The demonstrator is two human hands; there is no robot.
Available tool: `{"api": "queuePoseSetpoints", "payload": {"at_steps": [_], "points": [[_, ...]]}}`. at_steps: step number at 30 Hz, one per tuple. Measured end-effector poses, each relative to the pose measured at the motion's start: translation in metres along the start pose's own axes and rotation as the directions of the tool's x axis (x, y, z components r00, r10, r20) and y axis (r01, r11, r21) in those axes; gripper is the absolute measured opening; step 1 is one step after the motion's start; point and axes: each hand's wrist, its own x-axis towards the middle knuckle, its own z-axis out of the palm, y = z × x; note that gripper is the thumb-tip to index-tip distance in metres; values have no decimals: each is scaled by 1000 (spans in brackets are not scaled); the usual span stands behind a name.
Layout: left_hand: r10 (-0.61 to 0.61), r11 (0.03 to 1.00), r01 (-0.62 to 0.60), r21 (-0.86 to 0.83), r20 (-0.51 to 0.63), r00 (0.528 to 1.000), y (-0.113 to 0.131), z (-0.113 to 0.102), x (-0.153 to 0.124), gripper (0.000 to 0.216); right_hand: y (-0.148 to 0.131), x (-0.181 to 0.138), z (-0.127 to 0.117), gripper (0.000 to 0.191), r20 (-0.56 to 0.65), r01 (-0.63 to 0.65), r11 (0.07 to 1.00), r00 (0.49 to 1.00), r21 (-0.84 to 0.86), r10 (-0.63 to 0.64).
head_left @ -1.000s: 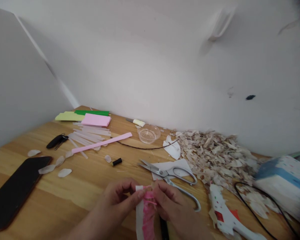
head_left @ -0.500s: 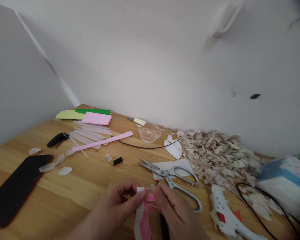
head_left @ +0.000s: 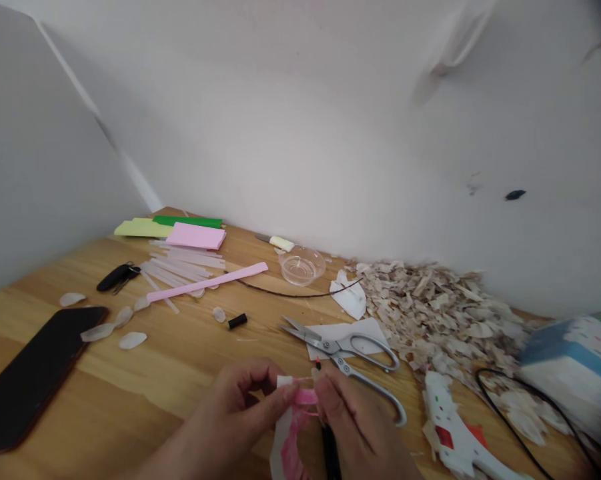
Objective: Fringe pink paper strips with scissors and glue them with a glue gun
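Observation:
My left hand pinches a strip of paper with a white border and a pink, streaked middle between thumb and forefinger; its lower part hangs in a curve. Close on the right, my right hand is closed at the fingertips, near a small pale piece. Thin pink strands and a pink band span the gap between the hands. What the right fingertips grip is mostly hidden. A black pen-like stick with a red tip shows partly below the right hand. Grey-handled scissors lie with blades parted just beyond.
Left lie a dark phone, keys, pale strips and folded pink paper. A clear dish stands behind. Right are a heap of pale flakes, a glue gun, a black cable and a tissue pack.
My right hand has shifted slightly right, away from my left, and the pink band between them shows more. The whole view has shifted a little.

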Motion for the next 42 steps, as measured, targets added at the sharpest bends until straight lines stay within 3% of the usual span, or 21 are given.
{"api": "queuePoseSetpoints", "payload": {"at_steps": [5,8,10,13,15,18,20,22,26,28,31,37,40,42], "points": [[87,974,-73,215,-57,995,-1,0,-4,30,0,5,-1,44,1,-102,977,995,188,104],[223,908,-182,378,-67,973,-2,-1,-6,26,4,7,-1,41,88,-181,930,983,319,161],[354,823,-276,496,-69,933,-2,-3,-6,22,6,8,-1,44,162,-246,896,967,371,198],[543,645,-416,640,-1,840,-3,-5,-6,20,9,8,1,52,168,-326,854,945,404,282],[663,494,-510,704,74,745,-3,-8,-7,15,12,9,2,56,186,-390,811,921,436,342],[786,146,-589,795,269,556,-4,-12,-9,10,15,12,4,61,307,-453,753,889,477,340],[790,-37,-602,797,392,471,-6,-16,-10,15,16,14,4,60,382,-494,697,864,520,328],[787,-116,-614,780,449,423,-7,-19,-9,20,17,15,4,58,406,-510,676,854,532,325],[800,-191,-609,770,482,358,-8,-22,-7,20,16,15,5,55,384,-472,732,871,490,305],[801,-186,-596,781,472,368,-8,-22,-7,20,14,14,5,51,352,-454,722,886,523,302],[779,-80,-582,809,415,470,-10,-21,-8,21,11,12,5,46,334,-409,727,907,552,257],[763,326,-583,744,157,627,-15,-12,-3,8,6,9,0,43,299,-344,808,929,479,219],[689,532,-539,654,37,724,-14,-9,-1,9,7,9,1,43,284,-312,828,939,466,194],[627,620,-504,601,6,779,-13,-8,-1,10,9,10,3,42,255,-299,832,947,468,197]]}}
